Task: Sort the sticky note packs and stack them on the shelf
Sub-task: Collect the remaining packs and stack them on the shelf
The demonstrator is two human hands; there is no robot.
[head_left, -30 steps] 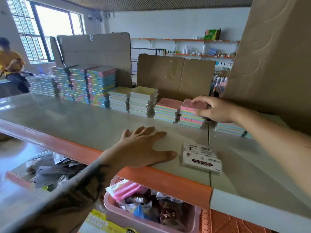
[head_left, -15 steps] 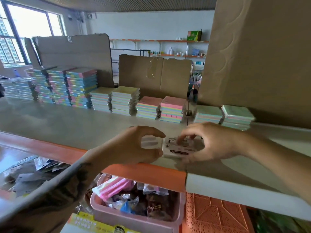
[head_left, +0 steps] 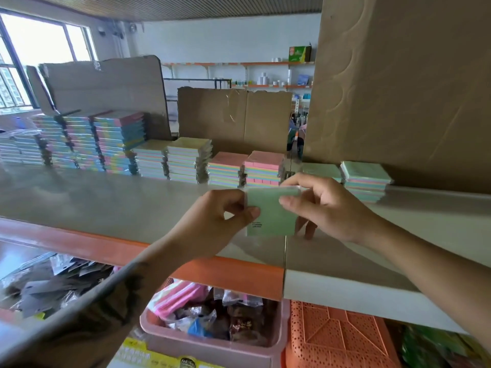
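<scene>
both hands hold one green sticky note pack (head_left: 268, 212) upright above the shelf (head_left: 111, 205), near its orange front edge: the left hand (head_left: 212, 221) pinches its left side, the right hand (head_left: 322, 205) pinches the top right corner. best keep it square and carry it far-right to the green-topped stacks (head_left: 365, 179). bare shelf lies to the left; the cardboard wall (head_left: 403, 88) crowds the right.

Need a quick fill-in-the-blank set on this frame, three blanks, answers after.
1. Both hands hold a wrapped sticky note pack whose facing side is ____.
2. The left hand pinches the pack's ____ edge.
3. The shelf has a front lip coloured ____ under the left forearm.

Answers: green; left; orange
</scene>
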